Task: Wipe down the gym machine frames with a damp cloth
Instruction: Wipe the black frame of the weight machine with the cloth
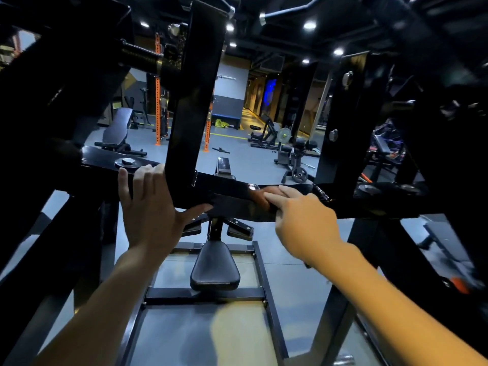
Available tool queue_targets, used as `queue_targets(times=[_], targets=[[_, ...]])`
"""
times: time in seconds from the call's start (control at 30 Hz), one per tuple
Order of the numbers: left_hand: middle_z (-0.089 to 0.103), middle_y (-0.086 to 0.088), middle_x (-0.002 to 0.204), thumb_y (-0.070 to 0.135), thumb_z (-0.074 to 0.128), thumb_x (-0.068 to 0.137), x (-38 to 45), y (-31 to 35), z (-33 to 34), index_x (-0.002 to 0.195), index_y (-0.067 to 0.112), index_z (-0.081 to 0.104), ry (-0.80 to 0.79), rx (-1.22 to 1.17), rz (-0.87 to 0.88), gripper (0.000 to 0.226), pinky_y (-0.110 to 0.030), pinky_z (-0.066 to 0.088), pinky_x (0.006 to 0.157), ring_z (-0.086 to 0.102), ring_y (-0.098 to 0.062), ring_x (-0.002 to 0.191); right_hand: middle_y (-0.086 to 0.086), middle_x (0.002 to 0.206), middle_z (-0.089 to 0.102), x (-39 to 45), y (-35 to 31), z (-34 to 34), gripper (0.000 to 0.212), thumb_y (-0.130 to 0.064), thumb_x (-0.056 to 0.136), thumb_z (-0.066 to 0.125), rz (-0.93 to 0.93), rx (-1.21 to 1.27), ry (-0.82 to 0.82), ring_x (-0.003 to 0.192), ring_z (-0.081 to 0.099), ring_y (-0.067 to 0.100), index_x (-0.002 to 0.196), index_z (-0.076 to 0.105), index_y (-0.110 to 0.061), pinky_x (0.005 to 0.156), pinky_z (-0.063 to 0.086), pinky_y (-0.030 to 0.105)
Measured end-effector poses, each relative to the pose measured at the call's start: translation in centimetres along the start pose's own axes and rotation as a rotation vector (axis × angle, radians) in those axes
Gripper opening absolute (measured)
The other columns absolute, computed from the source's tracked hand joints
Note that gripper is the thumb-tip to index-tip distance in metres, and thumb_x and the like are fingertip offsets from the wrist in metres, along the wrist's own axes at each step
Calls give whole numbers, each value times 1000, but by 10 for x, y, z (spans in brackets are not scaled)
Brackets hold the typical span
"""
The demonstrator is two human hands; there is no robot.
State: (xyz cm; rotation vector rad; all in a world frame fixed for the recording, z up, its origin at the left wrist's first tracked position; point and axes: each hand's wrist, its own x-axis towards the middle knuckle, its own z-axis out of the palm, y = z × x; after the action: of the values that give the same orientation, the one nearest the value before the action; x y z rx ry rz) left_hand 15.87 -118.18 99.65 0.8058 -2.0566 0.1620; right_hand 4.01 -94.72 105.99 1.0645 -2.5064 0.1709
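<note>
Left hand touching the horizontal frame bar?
Touching. The head view shows the left hand with its fingers laid over the horizontal bar and its thumb along the bar's front face.

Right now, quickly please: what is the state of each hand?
Left hand: open, fingers resting over the black crossbar, holding nothing.
Right hand: fingers pressing on a dark cloth on the crossbar; whether they are curled around it cannot be told.
</note>
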Motion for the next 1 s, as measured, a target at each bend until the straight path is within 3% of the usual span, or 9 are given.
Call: queue_targets(times=[0.13, 0.23, 0.43, 0.5, 0.57, 0.67, 0.83, 0.93, 1.0], targets=[[51, -21, 133, 95, 39, 75, -1, -1, 4, 137, -4, 48, 25, -3, -7, 117, -55, 8, 127, 40, -39, 136, -8, 151, 48, 8, 45, -13, 54, -17, 100, 42, 248, -89, -39, 111, 55, 37, 148, 49, -42, 78, 46, 39], [52, -23, 132, 94, 37, 75, -2, 1, 2, 136, -6, 47, 34, -8, 2, 118, -56, 8, 127, 41, -40, 135, 2, 142, 55, 27, 17, -13, 52, -12, 95, 45, 317, -27, -69, 117, 54, 38, 141, 57, -34, 87, 47, 42], [53, -20, 132, 95, 36, 76, -2, 1, 3, 135, -3, 48, 43, -16, -2, 115, -56, 10, 126, 41, -39, 135, 1, 124, 61, 52, -87, 0, 46, -15, 87, 56, 135, 361, -160, 116, 54, 37, 128, 62, -35, 93, 53, 45], [54, -18, 131, 93, 21, 84, -2, 2, 3, 134, -2, 50, 55, -68, -15, 111, -56, 11, 126, 42, -38, 136, -3, 127, 57, 53, -114, -2, 42, -17, 89, 65, 64, 430, -185, 117, 52, 37, 125, 60, -37, 96, 54, 52], [55, -17, 131, 90, 13, 86, -3, 1, 2, 134, -1, 50, 59, -90, -19, 109, -56, 11, 126, 42, -37, 136, -13, 135, 53, 46, -118, 2, 46, -22, 89, 69, -68, 419, -115, 119, 52, 35, 130, 57, -39, 93, 55, 48], [54, -16, 133, 94, 37, 77, -2, 0, 1, 136, 0, 50, 40, -53, -6, 112, -53, 7, 127, 40, -36, 138, -27, 145, 51, 36, -60, 9, 57, -24, 91, 55, -94, 254, -15, 118, 59, 31, 139, 48, -53, 88, 55, 40], [51, -20, 135, 95, 35, 76, -3, 3, 1, 137, -5, 47, 2, 9, -11, 118, -54, 6, 127, 39, -39, 138, 0, 130, 61, 24, 41, -14, 54, -15, 96, 43, 360, 31, -50, 105, 60, 34, 142, 53, -42, 77, 48, 39], [50, -22, 136, 95, 35, 77, -3, 3, 0, 137, -7, 46, -17, 42, -7, 119, -56, 9, 127, 40, -40, 137, 6, 128, 60, 33, 3, -4, 50, -15, 94, 45, 333, 28, -50, 110, 58, 36, 139, 58, -33, 79, 46, 39], [51, -21, 136, 95, 34, 77, -3, 3, 0, 138, -6, 46, -14, 35, -9, 118, -56, 10, 126, 40, -40, 138, 4, 130, 61, 45, -44, 5, 57, -16, 90, 51, 228, 139, -57, 114, 59, 36, 140, 55, -42, 85, 51, 39]])
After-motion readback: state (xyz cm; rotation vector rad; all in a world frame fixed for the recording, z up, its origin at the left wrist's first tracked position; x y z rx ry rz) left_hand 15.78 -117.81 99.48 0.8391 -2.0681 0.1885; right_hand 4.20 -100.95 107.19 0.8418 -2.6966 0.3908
